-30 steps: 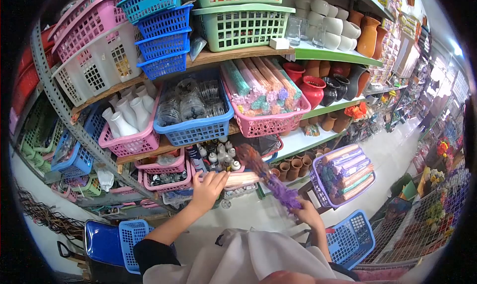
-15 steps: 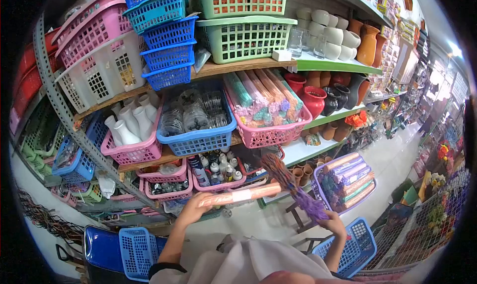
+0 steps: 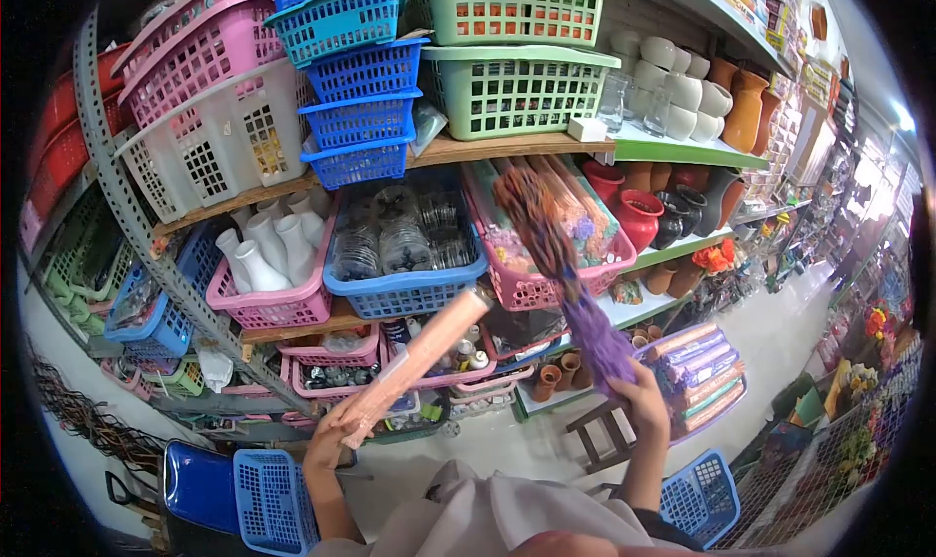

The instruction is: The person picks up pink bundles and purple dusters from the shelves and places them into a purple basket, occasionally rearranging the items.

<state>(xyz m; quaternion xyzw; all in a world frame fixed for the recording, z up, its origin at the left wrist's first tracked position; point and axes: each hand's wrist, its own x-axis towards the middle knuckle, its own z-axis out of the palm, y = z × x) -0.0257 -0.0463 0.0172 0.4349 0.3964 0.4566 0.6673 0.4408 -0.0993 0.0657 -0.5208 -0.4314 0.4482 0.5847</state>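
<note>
My left hand (image 3: 331,438) is closed on the lower end of a peach-coloured wrapped roll (image 3: 421,362), which slants up to the right in front of the lower shelves. In my right hand (image 3: 643,397) is the purple end of a long bundle of dyed strands (image 3: 575,308), purple below and brown-orange towards its far tip. That tip overlaps a pink basket (image 3: 531,286) of similar wrapped rolls on the shelf. Just right of my right hand stands a purple basket (image 3: 690,422) filled with rolls in purple, green and peach.
On the shelves are a blue basket (image 3: 409,299) of clear plastic pieces, a pink basket (image 3: 273,311) of white vases, and red pots (image 3: 640,218). Stacked green baskets (image 3: 517,94) stand above. A dark wooden stool (image 3: 597,438) and blue baskets (image 3: 276,508) are low near me.
The roll in my left hand has swung from nearly level to a steep slant, its far end raised. My right hand has lifted the bundle, whose tip now reaches higher over the pink basket.
</note>
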